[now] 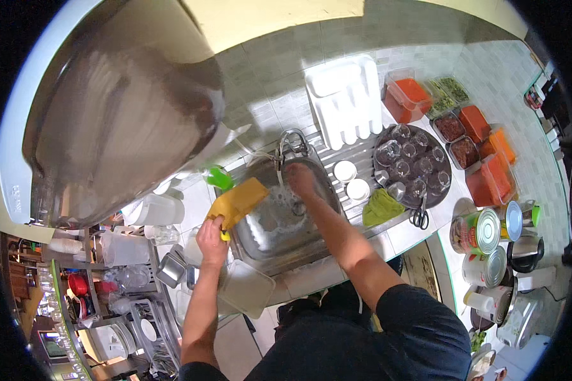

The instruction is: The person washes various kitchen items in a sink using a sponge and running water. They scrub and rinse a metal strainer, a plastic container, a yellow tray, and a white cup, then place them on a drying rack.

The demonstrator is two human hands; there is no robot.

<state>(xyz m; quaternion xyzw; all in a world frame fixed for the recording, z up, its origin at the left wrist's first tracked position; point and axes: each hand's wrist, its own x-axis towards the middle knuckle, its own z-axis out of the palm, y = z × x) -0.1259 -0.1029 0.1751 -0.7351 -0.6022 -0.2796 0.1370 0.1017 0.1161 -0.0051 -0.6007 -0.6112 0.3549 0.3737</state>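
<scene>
My left hand (212, 242) is closed on the lower edge of a yellow cloth (240, 202), which spreads over the left rim of the sink. A small bright yellow piece shows beside its fingers; I cannot make out what it is. Inside the metal sink (260, 251), suds and water cover the bottom. Beneath the faucet (291, 143), by the stream of water, is my right hand (300, 180). Its fingers are blurred, so whether it holds anything does not show. A bright green object (219, 178) stands by the sink's far left corner.
Right of the sink, the drainboard bears two white cups (357, 189), a green cloth (382, 208) and a white cutlery tray (344, 105). Beyond are a round dark tray (388, 181) of glasses, scissors (419, 218) and food containers (408, 98). A large translucent container (127, 108) looms at upper left.
</scene>
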